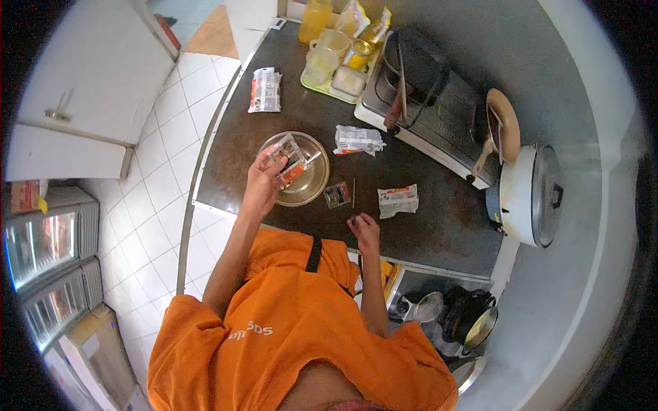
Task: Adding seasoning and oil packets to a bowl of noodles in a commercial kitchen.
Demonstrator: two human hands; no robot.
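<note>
My left hand (265,177) grips a clear plastic packet (288,150) with dark and orange-red contents, over a round bowl (314,182) on the dark worktop. The packet and hand hide part of the bowl's inside. My right hand (366,232) hovers near the worktop's front edge, fingertips drawn together. Something small and dark shows at those fingertips, too small to identify. Beyond them lie a small dark sachet (337,195) and a thin stick (353,193). A white printed packet (398,201) rests to the right, and another crumpled one (358,140) lies behind the sachet.
A third printed packet (265,90) lies at the far left of the worktop (231,154). Plastic jugs (323,61) and a yellow can (359,54) share a tray. Along the right stand a gas stove (437,113) and a lidded white pot (519,198). Pans (475,326) sit on a lower shelf.
</note>
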